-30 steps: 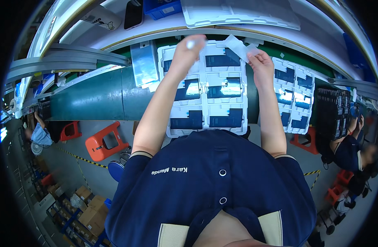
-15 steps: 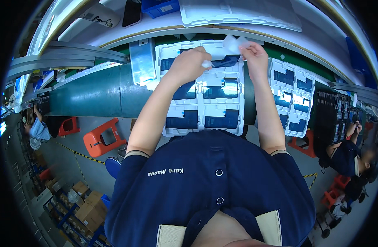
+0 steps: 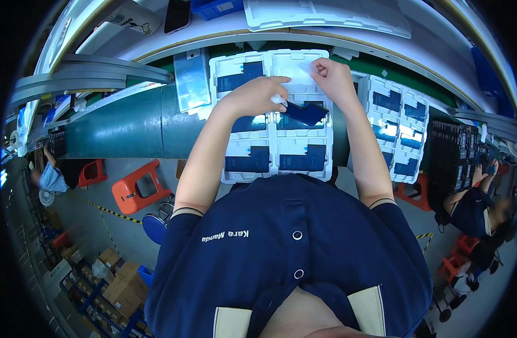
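Observation:
A white moulded tray (image 3: 273, 150) lies before me with black L-shaped batteries (image 3: 303, 159) in its compartments. Pinched in my left hand (image 3: 254, 96) is another black L-shaped battery (image 3: 303, 114), hanging tilted over the right middle compartment. A small white wad or finger cover (image 3: 278, 99) shows at those fingertips. My left forefinger reaches to a thin translucent white film (image 3: 299, 76) in the far right compartment. My right hand (image 3: 333, 80) is closed on the right edge of that film. Fingers hide part of the held battery.
A second white tray (image 3: 408, 178) of batteries stands to the right, with stacked black trays (image 3: 454, 152) beyond. Clear plastic sleeves (image 3: 192, 84) lie left of my tray on the green bench (image 3: 120, 127). The shelf holds a blue bin (image 3: 216, 8) and a phone (image 3: 178, 15). A co-worker (image 3: 472, 208) sits right.
The film has come down from the raised right hand into the far right compartment. My left hand has brought the battery nearer to me, out of that compartment's area.

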A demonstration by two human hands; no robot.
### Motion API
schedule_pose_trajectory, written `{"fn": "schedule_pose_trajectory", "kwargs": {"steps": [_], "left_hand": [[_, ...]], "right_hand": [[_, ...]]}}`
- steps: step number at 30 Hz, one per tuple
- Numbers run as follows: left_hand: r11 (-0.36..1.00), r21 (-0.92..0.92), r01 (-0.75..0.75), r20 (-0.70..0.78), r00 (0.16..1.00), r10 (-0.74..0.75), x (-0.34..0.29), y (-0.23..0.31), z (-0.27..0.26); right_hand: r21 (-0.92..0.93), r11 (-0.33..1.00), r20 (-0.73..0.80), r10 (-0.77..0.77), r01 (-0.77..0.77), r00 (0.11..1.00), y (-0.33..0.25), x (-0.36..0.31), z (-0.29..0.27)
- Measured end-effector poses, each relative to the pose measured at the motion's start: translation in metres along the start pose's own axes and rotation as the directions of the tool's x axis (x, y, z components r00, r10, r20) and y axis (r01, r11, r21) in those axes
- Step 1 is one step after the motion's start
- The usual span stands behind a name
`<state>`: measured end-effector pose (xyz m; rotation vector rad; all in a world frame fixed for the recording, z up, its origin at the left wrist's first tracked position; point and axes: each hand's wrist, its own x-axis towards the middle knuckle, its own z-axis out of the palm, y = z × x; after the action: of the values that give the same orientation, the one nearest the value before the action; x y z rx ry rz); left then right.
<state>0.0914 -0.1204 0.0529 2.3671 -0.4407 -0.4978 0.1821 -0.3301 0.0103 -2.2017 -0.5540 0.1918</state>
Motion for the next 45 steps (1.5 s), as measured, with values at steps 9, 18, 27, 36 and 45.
{"fn": "schedule_pose_trajectory", "kwargs": {"steps": [9, 18, 27, 36, 45], "left_hand": [[0.962, -0.193, 0.193, -0.190, 0.955, -0.230, 0.024, -0.022, -0.005], [0.966, 0.121, 0.227, -0.405, 0.900, -0.161, 0.027, -0.002, 0.017], [0.109, -0.917, -0.385, -0.378, 0.744, -0.550, -0.009, 0.054, 0.047], [0.091, -0.913, -0.398, -0.356, 0.665, -0.657, -0.028, 0.068, 0.071], [0.227, -0.874, -0.430, -0.461, 0.582, -0.670, -0.035, 0.066, 0.080]], "right_hand": [[0.269, 0.960, -0.282, 0.159, -0.081, 0.946, 0.019, -0.007, -0.003], [0.345, 0.925, -0.188, 0.233, -0.157, 0.954, 0.037, -0.036, 0.005], [0.784, 0.593, 0.073, 0.207, -0.184, 0.976, -0.040, -0.084, 0.019], [0.891, 0.383, 0.127, 0.305, -0.243, 0.944, -0.051, -0.109, 0.031], [0.946, 0.302, 0.023, 0.295, -0.115, 0.955, -0.045, -0.118, 0.031]]}}
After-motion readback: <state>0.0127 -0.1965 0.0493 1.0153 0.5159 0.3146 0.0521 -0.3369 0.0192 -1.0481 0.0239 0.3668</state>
